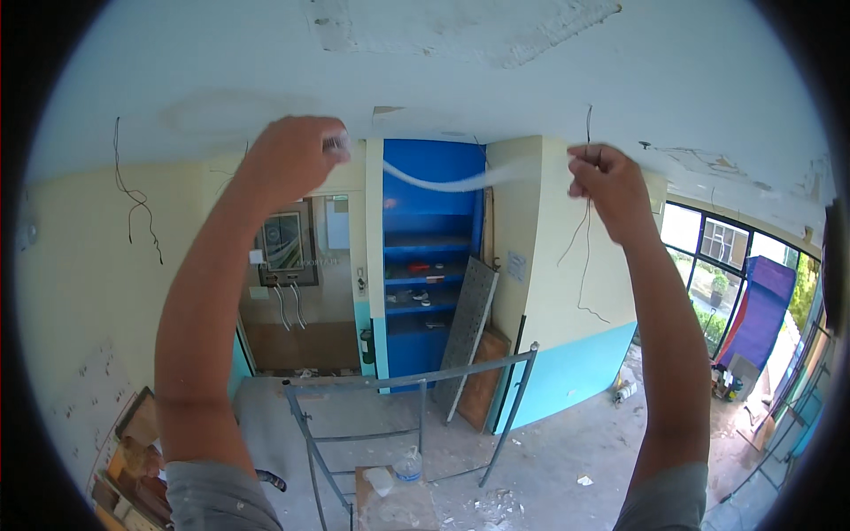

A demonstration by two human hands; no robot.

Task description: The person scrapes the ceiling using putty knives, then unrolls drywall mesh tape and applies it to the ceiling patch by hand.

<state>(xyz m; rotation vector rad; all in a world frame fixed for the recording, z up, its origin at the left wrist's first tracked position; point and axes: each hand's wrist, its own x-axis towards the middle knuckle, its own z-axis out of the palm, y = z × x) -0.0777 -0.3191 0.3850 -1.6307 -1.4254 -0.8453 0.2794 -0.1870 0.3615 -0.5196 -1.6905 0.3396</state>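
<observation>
Both my arms are raised toward the white ceiling (496, 97). My left hand (288, 159) is closed around a small whitish roll of tape (336, 143), mostly hidden by the fingers. A pale, thin strip of tape (443, 187) sags between my two hands, blurred and partly see-through. On its other side my right hand (613, 188) is closed in a pinch at the strip's end, thumb against fingers. The exact grip there is hard to make out. Rough, patched areas (469, 31) mark the ceiling above.
Loose wires hang from the ceiling at left (137, 199) and beside my right hand. Below stands a grey metal scaffold frame (416, 380), with a board (398, 511) bearing a plastic bottle (408, 465). Blue shelves (429, 305), a leaning metal plank (472, 323) and a door (332, 292) are ahead.
</observation>
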